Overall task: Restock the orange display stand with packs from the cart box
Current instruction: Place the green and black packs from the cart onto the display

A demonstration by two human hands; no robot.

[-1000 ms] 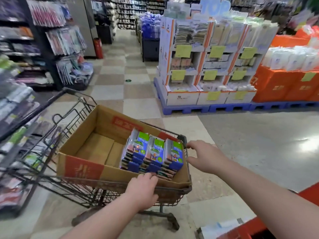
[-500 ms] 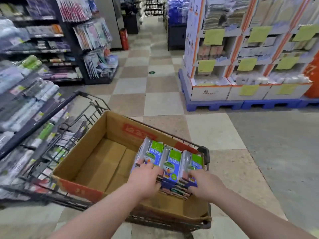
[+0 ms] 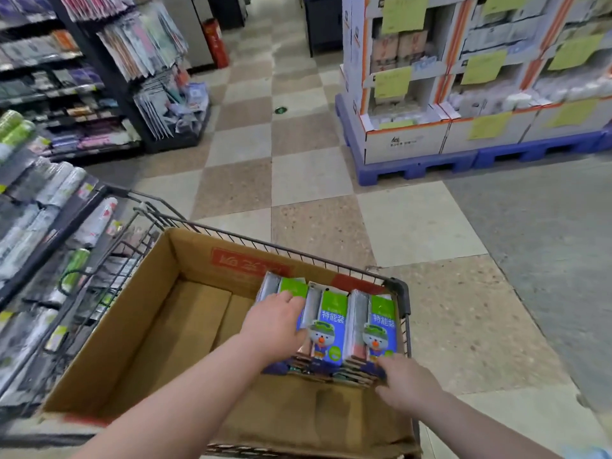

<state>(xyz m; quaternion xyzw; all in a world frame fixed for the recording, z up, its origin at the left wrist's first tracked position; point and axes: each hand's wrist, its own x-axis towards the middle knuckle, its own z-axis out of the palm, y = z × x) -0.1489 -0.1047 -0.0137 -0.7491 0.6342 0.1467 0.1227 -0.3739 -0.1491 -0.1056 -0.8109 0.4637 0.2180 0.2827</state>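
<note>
An open cardboard box (image 3: 185,326) sits in a wire shopping cart (image 3: 298,251). Three stacks of blue-and-green packs (image 3: 331,323) printed with a cartoon figure stand at the box's right end; the rest of the box floor is bare. My left hand (image 3: 275,326) lies over the leftmost stack, its fingers wrapped over the top pack's edge. Against the near end of the rightmost stack, my right hand (image 3: 409,384) grips the bottom packs with curled fingers. No orange display stand is in view.
Shelves of goods (image 3: 39,210) run close along the cart's left side. White cardboard displays with yellow tags (image 3: 414,94) stand on blue pallets (image 3: 430,164) at the right rear. A red fire extinguisher (image 3: 215,43) stands far back. Checkered floor lies ahead.
My view has tilted down and closer to the box. Both hands went from the cart's rim onto the packs; the left now covers the leftmost stack and the right has slid to the rightmost stack's near end.
</note>
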